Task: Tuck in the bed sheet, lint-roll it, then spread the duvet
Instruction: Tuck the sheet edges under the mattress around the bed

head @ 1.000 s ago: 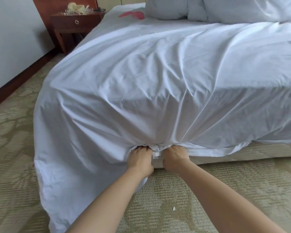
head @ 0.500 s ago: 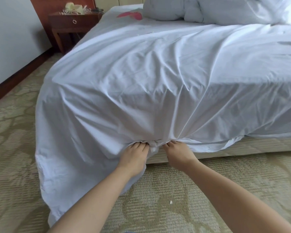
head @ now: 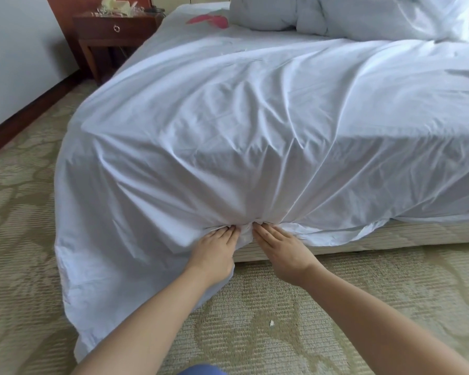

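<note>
A wide bed (head: 417,247) with a pale woven base filled most of the view, standing on a beige patterned carpet (head: 336,307). Over it lay the wrinkled white cotton bed sheet (head: 241,125), covering the mattress top and hanging down the near side; at the left corner it draped loose to the carpet, while towards the right its edge was gathered at the seam above the base. A heap of white duvet and pillows (head: 363,17) sat at the head of the bed, with a flat pink item (head: 209,20) just beside it on the sheet. A dark wooden bedside cabinet with a ring-pull drawer (head: 117,28) stood against the wall beyond the far corner. The left hand (head: 214,253) and right hand (head: 282,250) were close together, fingers straight, fingertips pressing bunched sheet in under the mattress edge. A small white scrap (head: 271,323) lay on the carpet between the forearms.
</note>
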Available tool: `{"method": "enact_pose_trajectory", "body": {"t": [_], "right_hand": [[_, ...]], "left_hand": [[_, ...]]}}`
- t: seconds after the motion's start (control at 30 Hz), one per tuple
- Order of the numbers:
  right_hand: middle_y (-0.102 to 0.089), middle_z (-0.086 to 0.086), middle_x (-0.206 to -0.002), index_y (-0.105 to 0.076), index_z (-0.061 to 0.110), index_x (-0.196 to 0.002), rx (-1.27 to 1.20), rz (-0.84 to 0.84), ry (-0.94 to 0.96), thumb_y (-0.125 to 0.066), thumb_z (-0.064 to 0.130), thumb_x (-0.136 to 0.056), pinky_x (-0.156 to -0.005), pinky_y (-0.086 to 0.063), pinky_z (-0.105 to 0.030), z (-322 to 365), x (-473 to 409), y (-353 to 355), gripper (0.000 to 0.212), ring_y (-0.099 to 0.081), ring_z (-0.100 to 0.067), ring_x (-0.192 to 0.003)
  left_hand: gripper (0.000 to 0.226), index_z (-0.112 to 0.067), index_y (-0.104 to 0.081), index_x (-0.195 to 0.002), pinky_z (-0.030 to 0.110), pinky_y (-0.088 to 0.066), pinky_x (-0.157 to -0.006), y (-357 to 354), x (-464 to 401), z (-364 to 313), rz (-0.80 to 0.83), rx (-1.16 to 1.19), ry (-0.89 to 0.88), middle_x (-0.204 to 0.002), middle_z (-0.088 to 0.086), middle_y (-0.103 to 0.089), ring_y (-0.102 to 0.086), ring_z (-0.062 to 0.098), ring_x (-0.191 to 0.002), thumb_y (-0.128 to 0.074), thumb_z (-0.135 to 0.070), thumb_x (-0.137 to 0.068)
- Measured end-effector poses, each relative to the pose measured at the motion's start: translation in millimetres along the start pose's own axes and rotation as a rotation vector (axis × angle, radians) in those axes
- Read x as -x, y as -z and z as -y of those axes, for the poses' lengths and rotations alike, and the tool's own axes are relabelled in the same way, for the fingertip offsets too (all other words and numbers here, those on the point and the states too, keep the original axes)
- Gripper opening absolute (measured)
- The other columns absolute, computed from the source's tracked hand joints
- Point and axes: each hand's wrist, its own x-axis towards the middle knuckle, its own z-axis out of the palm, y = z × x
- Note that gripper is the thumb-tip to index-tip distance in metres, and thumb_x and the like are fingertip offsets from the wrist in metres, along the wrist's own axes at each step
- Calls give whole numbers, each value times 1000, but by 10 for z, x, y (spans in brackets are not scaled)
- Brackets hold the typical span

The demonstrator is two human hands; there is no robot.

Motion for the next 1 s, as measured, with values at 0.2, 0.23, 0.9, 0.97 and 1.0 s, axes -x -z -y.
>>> {"method": "enact_pose_trajectory", "body": {"t": [0.2,0.23,0.9,0.97,1.0], "right_hand": [[-23,-15,-156,-24,1,-149,-129,-17,-75,-51,2,-81,-113,-1,-33,56,-76,-75,73,-28,-26,-143],[-6,-12,-160,-9,4,-152,-137,13,-68,-42,3,-87,-112,10,-29,47,-98,-79,73,-12,-23,-148],[1,-7,-161,0,8,-153,-222,31,-50,-33,6,-95,-117,7,-28,289,-189,82,67,0,-20,-148],[-1,-8,-161,-2,8,-153,-227,49,-74,-37,9,-94,-117,5,-29,322,-230,100,69,-1,-20,-148],[-2,-7,-161,-3,8,-153,-224,57,-80,-38,10,-93,-117,5,-29,336,-249,99,70,-1,-19,-148]], "left_hand": [[48,-16,-43,-136,32,-42,-96,73,-245,-75,-87,-5,100,-131,2,-56,-53,19,-119,-47,-19,-89],[49,-16,-42,-138,32,-41,-97,82,-265,-96,-73,-5,110,-133,2,-55,-52,19,-120,-47,-19,-89],[46,-1,-74,-99,30,-57,-76,-185,134,243,-275,-181,-68,-98,9,-73,-71,21,-88,-37,-9,-73],[48,0,-73,-101,32,-57,-77,-198,193,283,-225,-176,-39,-99,10,-73,-71,23,-88,-36,-10,-73],[48,0,-73,-103,33,-56,-78,-212,226,300,-195,-163,-22,-100,10,-72,-70,23,-90,-36,-10,-73]]}}
